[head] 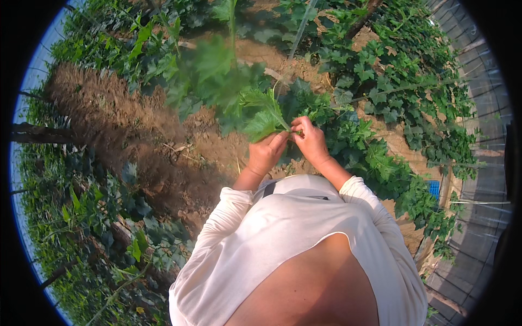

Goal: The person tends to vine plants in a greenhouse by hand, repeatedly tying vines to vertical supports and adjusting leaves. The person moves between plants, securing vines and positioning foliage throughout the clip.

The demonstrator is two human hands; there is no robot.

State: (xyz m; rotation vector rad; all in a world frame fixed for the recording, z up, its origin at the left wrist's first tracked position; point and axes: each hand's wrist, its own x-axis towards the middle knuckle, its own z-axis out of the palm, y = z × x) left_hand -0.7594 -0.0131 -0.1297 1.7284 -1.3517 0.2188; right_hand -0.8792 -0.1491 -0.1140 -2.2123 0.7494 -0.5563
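Both hands meet in front of my torso at the tip of a green climbing vine. My left hand [266,154] pinches the vine stem [283,122] between thumb and fingers, just below a lobed green leaf [261,124]. Close against it, my right hand [313,140] has its fingertips on the same stem from the other side. The exact spot between the fingertips is hidden. A thin curling tendril [276,85] rises above the leaf. Nearer the camera, a large leaf [212,61] on an upright stem looks blurred.
Leafy vine rows [391,81] stand ahead and to the right, with more vines [81,228] at left. Bare soil [134,118] runs between them. A wooden post [45,133], a slanting pale line [302,28], a blue plastic crate [433,189] and a grey sheet wall [485,163] are visible.
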